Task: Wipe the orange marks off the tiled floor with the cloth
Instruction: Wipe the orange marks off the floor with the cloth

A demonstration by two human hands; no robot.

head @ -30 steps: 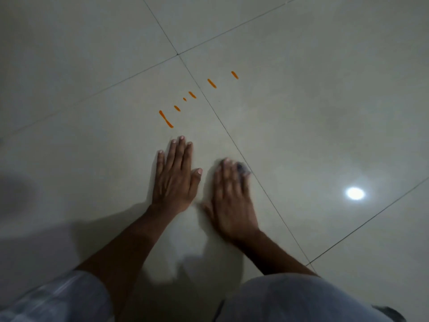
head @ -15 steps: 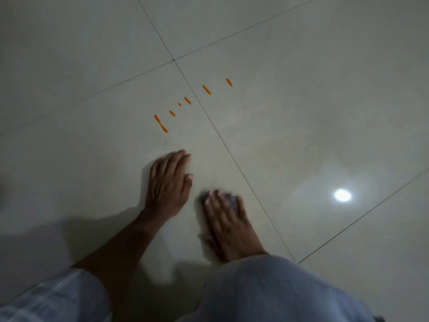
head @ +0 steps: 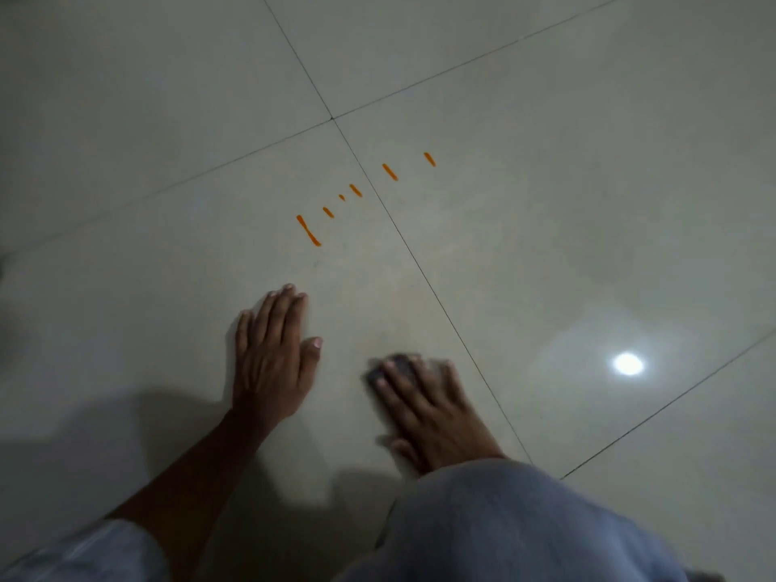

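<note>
Pressing flat on the floor [head: 546, 245], the right hand [head: 428, 413] covers a dark cloth [head: 397, 365], its fingers [head: 390, 392] straight and slightly spread over it; only a blurred dark edge of the cloth shows past the fingertips, so its shape cannot be told; the hand itself is smeared with blur. The left hand [head: 273, 363] lies palm down on the same tile, just beside the right and apart from it, fingers straight and close together, thumb held out to the side; it holds nothing. The marks [head: 308, 231] run in a slanting row of short orange dashes beyond both hands; the longest sits nearest the left fingertips yet clear of them, three smaller ones follow on that tile, and two more lie across the grout line [head: 441, 304] on the next tile; the cloth is well short of all of them. A bright round glare [head: 627, 364] shines on the tile to the right; a grey-clad knee [head: 525, 522] hides the right wrist; a pale sleeve [head: 84, 556] shows at the lower left.
</note>
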